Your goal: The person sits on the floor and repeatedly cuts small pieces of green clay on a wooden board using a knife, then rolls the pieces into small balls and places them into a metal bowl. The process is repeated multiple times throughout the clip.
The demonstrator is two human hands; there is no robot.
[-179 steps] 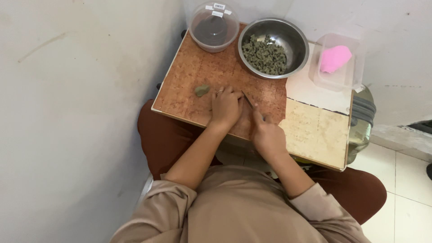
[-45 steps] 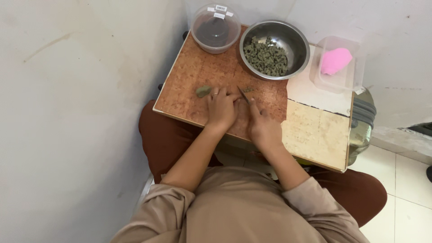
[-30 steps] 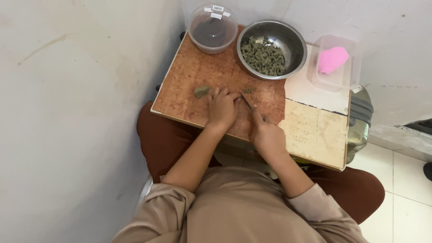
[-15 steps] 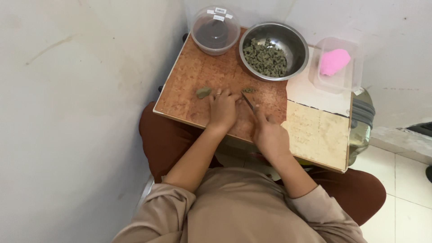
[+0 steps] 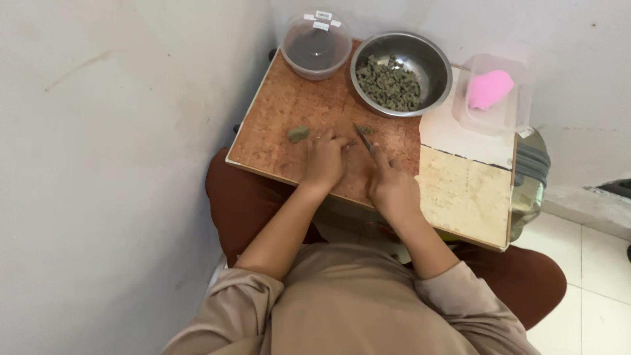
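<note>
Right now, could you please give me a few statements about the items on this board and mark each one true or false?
1. The round steel bowl holds small greenish pieces. True.
2. The right hand holds the thin dark knife. True.
3. The pink lump lies in the steel bowl. False: it sits in the clear square plastic tub at the right.
4. The left hand is lifted high above the brown patterned board. False: it rests down on the board beside the knife.
5. A loose greenish lump lies on the board left of the left hand. True.
6. The clear round plastic container is full of green pieces. False: none show inside it.
</note>
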